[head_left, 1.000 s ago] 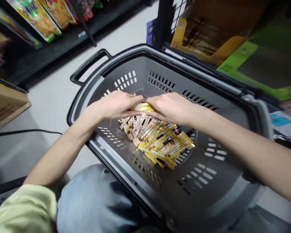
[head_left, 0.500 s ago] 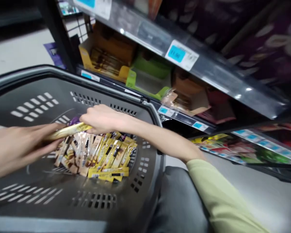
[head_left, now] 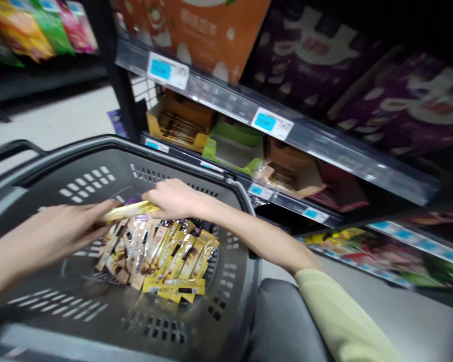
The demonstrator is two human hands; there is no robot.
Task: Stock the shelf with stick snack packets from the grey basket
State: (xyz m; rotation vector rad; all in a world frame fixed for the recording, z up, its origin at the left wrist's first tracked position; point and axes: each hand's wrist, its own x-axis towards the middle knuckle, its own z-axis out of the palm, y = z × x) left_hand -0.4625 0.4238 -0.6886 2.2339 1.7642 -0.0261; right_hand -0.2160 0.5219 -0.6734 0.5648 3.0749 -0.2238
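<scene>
Both hands hold one bundle of yellow stick packets [head_left: 130,211] over a grey plastic shopping basket [head_left: 196,322]. My left hand [head_left: 66,229] grips the bundle's left end, fingers closed on it. At the bundle's right end my right hand [head_left: 173,198] is closed too. Under them lies a pile of yellow and brown stick packets [head_left: 162,256] on the basket floor.
A store shelf [head_left: 287,133] with blue price tags runs to the right, with a yellow display carton [head_left: 179,120], a green carton [head_left: 232,146] and a brown carton [head_left: 290,171] beneath it. Purple and orange boxes stand above. My knee [head_left: 283,322] is beside the basket.
The view swung right from the basket toward the shelf. Both hands stayed on the packet bundle over the pile, lifted slightly.
</scene>
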